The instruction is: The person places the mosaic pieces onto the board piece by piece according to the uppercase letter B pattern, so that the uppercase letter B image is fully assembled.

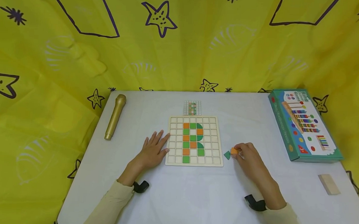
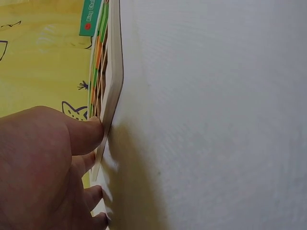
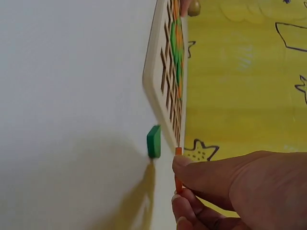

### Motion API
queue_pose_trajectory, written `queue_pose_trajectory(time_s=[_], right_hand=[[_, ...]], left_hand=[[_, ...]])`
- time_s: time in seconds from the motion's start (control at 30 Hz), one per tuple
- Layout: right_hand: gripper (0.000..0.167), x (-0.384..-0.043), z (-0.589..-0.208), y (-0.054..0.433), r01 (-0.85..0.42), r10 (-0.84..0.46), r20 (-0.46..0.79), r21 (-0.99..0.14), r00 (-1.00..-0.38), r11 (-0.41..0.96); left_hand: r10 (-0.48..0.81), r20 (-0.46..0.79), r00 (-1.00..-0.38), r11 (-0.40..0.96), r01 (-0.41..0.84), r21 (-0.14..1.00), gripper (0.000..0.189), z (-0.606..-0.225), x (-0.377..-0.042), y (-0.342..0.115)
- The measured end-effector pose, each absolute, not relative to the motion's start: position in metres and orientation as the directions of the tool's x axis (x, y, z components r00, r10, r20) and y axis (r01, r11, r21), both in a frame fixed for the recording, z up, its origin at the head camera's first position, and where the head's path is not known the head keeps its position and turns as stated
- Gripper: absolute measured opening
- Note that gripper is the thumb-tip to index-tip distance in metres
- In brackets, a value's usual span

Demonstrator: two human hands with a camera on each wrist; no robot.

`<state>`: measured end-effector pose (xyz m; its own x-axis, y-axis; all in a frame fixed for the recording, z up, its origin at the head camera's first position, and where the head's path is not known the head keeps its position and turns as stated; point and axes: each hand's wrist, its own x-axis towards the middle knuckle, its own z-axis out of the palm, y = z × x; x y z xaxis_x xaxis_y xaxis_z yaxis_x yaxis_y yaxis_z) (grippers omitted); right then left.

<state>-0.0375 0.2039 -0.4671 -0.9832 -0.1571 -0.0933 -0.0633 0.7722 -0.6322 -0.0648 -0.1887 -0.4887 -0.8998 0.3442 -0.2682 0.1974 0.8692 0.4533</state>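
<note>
Between thumb and fingers, my right hand (image 1: 250, 159) pinches an orange tile (image 1: 233, 151), seen edge-on as a thin orange piece (image 3: 178, 168) in the right wrist view. Beside it on the table lies a green tile (image 1: 227, 155) with a pointed outline. A wooden grid board (image 1: 210, 160) sits in the middle, with orange and green tiles forming a letter R in its cells. My left hand (image 1: 151, 153) lies with fingers spread at the board's left edge; its thumb (image 2: 88, 136) touches that edge in the left wrist view.
A small printed card (image 1: 192, 108) with an R pattern lies behind the board. At the left is a gold microphone (image 1: 115, 117). On the right are a green game box (image 1: 305, 126) and a small wooden block (image 1: 329, 184). A yellow patterned cloth (image 1: 182, 55) hangs behind the white table (image 1: 181, 199).
</note>
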Motion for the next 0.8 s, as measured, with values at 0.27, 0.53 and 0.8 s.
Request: queue_pose_trajectory(time_s=[0.27, 0.53, 0.8], right_hand=[[0.023, -0.036, -0.466, 0.144, -0.22, -0.324, -0.047, -0.642, -0.945, 0.734], [0.018, -0.031, -0.477, 0.103, -0.389, -0.482, 0.008, -0.602, -0.876, 0.697], [0.01, -0.034, -0.481, 0.093, -0.467, -0.525, 0.087, -0.594, -0.847, 0.655]], left_hand=[[0.346, -0.269, -0.899, 0.868, 0.198, 0.455, 0.065, -0.487, -0.065, -0.188], [0.343, -0.265, -0.901, 0.867, 0.195, 0.458, 0.065, -0.488, -0.065, -0.188], [0.338, -0.268, -0.902, 0.873, 0.194, 0.448, 0.065, -0.49, -0.065, -0.189]])
